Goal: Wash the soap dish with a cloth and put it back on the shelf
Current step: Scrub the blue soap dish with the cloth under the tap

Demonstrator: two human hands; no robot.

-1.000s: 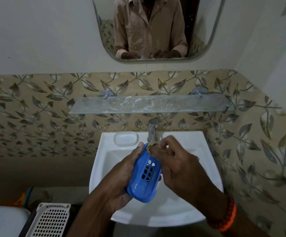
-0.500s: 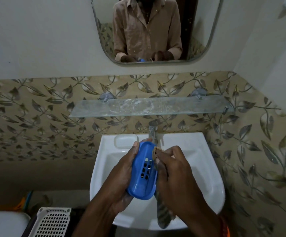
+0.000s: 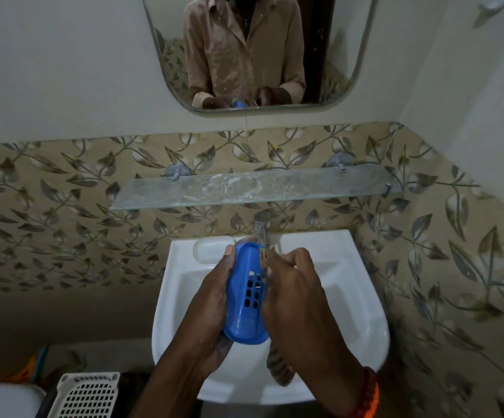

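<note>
Washing underway, judged midway — rinse and return to shelf [image 3: 256, 188] left. Left hand [image 3: 211, 309] cups blue dish [image 3: 246, 294] on edge over sink [image 3: 362, 315], thumb at top rim. Right hand [image 3: 296, 300] curled round cloth [image 3: 279, 369], pressing it inside dish — tail hangs below. Tap [image 3: 262, 227] just behind; shelf bare above.

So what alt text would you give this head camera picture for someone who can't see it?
Over a white sink, the left hand holds a blue soap dish on its edge while the right hand rubs it with a cloth. Above are a tap, a bare glass shelf and a mirror.
</note>
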